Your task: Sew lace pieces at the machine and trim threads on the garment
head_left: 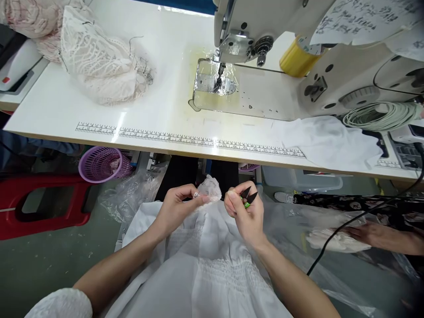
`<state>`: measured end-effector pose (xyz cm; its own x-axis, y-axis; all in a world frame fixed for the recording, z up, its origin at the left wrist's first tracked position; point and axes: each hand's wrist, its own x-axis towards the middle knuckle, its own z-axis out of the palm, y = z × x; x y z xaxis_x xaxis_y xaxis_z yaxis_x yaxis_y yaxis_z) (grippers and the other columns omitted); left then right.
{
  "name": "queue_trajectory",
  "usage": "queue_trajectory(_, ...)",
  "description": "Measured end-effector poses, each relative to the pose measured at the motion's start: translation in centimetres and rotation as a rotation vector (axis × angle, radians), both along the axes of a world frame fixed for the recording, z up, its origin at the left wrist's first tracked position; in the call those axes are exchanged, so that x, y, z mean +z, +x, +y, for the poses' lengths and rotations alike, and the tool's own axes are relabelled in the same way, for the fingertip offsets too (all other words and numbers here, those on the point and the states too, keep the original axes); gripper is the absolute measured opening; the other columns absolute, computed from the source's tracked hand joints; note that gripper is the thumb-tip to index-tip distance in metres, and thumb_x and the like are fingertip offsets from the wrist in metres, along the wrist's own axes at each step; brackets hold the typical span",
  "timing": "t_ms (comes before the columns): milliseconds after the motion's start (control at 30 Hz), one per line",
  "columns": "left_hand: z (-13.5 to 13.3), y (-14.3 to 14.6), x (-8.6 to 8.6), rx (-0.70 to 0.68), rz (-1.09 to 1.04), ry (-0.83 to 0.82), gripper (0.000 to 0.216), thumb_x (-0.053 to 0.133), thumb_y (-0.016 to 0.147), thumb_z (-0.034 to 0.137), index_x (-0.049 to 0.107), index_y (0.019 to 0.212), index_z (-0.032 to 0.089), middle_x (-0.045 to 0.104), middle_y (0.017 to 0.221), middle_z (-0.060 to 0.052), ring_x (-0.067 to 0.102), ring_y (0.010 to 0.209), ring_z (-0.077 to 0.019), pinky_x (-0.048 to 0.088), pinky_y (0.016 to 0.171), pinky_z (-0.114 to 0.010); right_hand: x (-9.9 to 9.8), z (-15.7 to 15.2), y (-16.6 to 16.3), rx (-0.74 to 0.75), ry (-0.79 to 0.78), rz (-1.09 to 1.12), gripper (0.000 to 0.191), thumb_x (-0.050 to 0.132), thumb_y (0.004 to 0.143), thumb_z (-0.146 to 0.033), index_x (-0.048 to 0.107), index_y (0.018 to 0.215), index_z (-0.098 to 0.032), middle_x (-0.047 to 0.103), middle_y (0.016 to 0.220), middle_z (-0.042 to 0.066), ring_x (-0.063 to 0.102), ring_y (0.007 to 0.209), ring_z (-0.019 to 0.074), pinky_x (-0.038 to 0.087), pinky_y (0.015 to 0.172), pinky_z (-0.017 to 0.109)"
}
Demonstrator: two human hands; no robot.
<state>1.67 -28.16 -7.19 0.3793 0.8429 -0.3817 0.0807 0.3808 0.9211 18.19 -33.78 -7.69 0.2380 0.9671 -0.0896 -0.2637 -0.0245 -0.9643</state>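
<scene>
Over my lap, my left hand (177, 210) is closed, pinching a small piece of white lace (212, 187) between thumb and fingers. Just to its right, my right hand (247, 216) is wrapped around thread snips (251, 197) with dark pointed blades and a bit of green. The blades stick out past the fingers, pointing up and away from the lace. Thumb and forefinger of that hand are pressed together; whether a thread is between them is too small to tell. White gathered fabric (218, 274) spreads across my lap beneath both hands.
A sewing machine (245, 48) stands on the white table (159, 108), with lace pieces (99, 66) at left and white cloth (334, 139) at right. Below are a purple basket (99, 165) and red stool (74, 198). Another person's hand (367, 232) holds pale fabric near a black cable (351, 221).
</scene>
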Motion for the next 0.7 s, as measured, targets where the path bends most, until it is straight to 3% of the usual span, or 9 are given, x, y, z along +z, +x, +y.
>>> queue_trajectory(200, -0.4, -0.2, 0.0, 0.001, -0.018, 0.005, 0.035, 0.075, 0.078, 0.039, 0.057, 0.058, 0.016, 0.047, 0.061, 0.003, 0.038, 0.057, -0.0087, 0.032, 0.054, -0.023, 0.5, -0.3, 1.2, -0.038, 0.019, -0.050, 0.015, 0.059, 0.094, -0.026, 0.048, 0.085, -0.024, 0.039, 0.057, -0.009, 0.035, 0.049, 0.0079, 0.027, 0.044, 0.021)
queue_trajectory(433, 0.6, 0.5, 0.1, -0.251, -0.069, -0.065, 0.022, 0.076, 0.077, 0.039, 0.069, 0.077, 0.018, 0.058, 0.073, 0.000, 0.049, 0.066, -0.0119, 0.038, 0.060, -0.024, 1.0, 0.4, 0.0, 0.057, 0.018, 0.080, 0.017, 0.056, 0.096, -0.030, 0.045, 0.085, -0.025, 0.038, 0.056, -0.010, 0.030, 0.045, 0.0066, 0.026, 0.042, 0.020)
queue_trajectory(600, 0.4, 1.5, -0.2, -0.169, -0.109, -0.108, 0.024, 0.078, 0.075, 0.036, 0.067, 0.070, 0.016, 0.058, 0.070, 0.000, 0.049, 0.064, -0.0110, 0.039, 0.061, -0.024, 1.1, 0.7, 0.0, 0.039, 0.011, 0.116, 0.019, 0.058, 0.095, -0.031, 0.043, 0.083, -0.025, 0.038, 0.055, -0.010, 0.031, 0.045, 0.0065, 0.027, 0.043, 0.020)
queue_trajectory(700, 0.4, 1.3, -0.1, -0.221, -0.084, -0.074, 0.025, 0.074, 0.080, 0.037, 0.066, 0.070, 0.016, 0.055, 0.066, 0.001, 0.047, 0.062, -0.0100, 0.038, 0.060, -0.023, 1.1, 0.7, 0.8, 0.004, 0.006, 0.076, 0.018, 0.059, 0.094, -0.029, 0.045, 0.084, -0.025, 0.036, 0.055, -0.010, 0.031, 0.046, 0.0068, 0.026, 0.043, 0.019)
